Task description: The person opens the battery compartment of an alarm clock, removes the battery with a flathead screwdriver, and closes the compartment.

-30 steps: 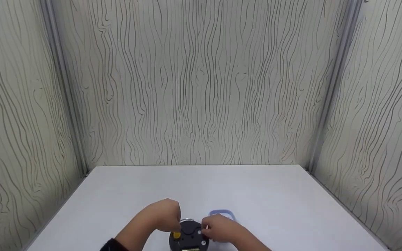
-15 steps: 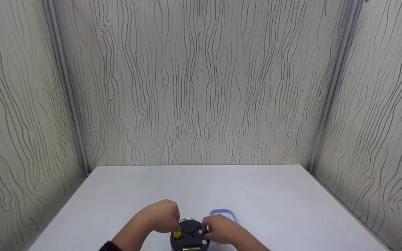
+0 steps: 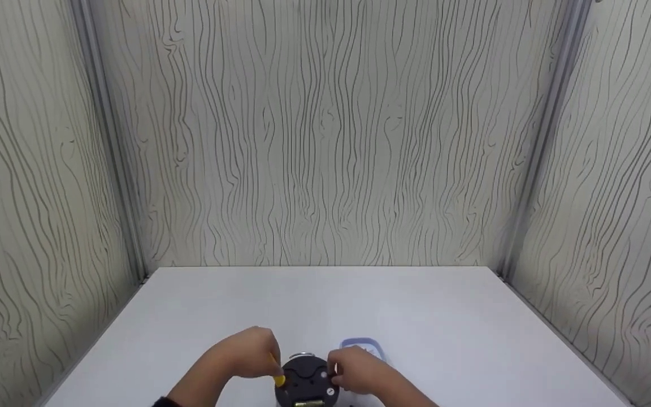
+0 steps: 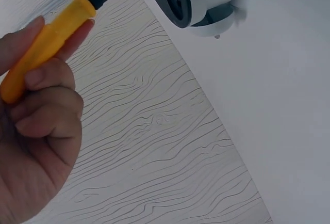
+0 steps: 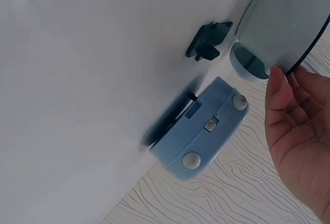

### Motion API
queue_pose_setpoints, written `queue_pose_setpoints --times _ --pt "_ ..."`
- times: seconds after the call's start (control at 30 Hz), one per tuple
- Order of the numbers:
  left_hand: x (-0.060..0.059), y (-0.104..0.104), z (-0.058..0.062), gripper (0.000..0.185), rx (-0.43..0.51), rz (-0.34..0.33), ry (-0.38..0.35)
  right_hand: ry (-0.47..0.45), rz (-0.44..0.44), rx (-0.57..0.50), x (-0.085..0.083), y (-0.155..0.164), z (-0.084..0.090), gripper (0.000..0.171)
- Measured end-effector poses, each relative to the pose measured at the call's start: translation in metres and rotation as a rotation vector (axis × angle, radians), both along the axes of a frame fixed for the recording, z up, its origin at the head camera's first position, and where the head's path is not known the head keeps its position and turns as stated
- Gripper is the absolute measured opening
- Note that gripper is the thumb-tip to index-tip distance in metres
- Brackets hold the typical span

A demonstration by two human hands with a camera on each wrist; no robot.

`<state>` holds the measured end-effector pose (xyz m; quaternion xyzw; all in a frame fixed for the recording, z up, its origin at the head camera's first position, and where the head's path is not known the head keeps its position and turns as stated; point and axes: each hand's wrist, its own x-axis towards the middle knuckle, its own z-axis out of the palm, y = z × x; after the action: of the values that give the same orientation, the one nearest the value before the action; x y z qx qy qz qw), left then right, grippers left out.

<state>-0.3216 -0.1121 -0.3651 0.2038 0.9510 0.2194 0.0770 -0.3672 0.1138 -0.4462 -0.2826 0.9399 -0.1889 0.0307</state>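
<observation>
A round alarm clock [image 3: 309, 380] lies with its black back facing up at the front of the table; a battery shows in its open compartment. My left hand [image 3: 249, 351] grips a yellow-handled screwdriver [image 4: 49, 43], fingers curled round the handle. In the left wrist view its black collar and metal shaft point toward the clock's back; the tip is out of frame. My right hand [image 3: 354, 368] pinches the clock's right edge. The right wrist view shows the thumb and fingers of that hand [image 5: 299, 115] at the rim of the pale clock body [image 5: 283, 28].
A blue box [image 5: 203, 128] with two white round knobs stands just right of the clock, partly behind my right hand in the head view. A small black plastic piece [image 5: 209, 41] lies on the white table [image 3: 444, 328] between them. Wood-patterned panels [image 3: 325, 141] surround the table.
My left hand has drawn a little to the left, and the screwdriver now leans at the clock's left edge instead of over its back. The right hand keeps its hold.
</observation>
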Motion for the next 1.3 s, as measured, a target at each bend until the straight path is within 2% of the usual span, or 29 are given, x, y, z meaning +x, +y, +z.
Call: queue_pose_setpoints --times 0.23,0.3,0.53,0.63,0.97,1.13,1.3 --pt "-0.003 -0.025 -0.016 0.005 0.126 -0.048 -0.040 0.006 0.006 -0.015 0.000 0.000 0.000 0.009" --pt "-0.003 -0.032 -0.021 0.005 0.152 -0.040 -0.053 0.007 0.000 -0.017 0.000 0.000 0.000 0.010" --pt "-0.002 -0.044 -0.041 0.008 0.187 -0.004 -0.148 0.113 0.013 0.031 -0.004 0.002 -0.002 0.009" --pt "-0.001 -0.046 -0.047 0.009 0.187 0.007 -0.179 0.102 0.008 0.018 -0.004 0.001 -0.002 0.009" --pt "0.000 -0.046 -0.059 0.006 0.184 0.052 -0.235 0.074 -0.027 -0.004 -0.002 -0.003 -0.003 0.012" --pt "0.001 -0.049 -0.063 0.004 0.209 0.046 -0.238 0.115 -0.047 0.018 -0.001 -0.004 -0.003 0.012" --pt "0.005 -0.053 -0.065 0.004 0.240 0.021 -0.222 0.093 -0.074 0.004 0.000 -0.004 -0.002 0.012"
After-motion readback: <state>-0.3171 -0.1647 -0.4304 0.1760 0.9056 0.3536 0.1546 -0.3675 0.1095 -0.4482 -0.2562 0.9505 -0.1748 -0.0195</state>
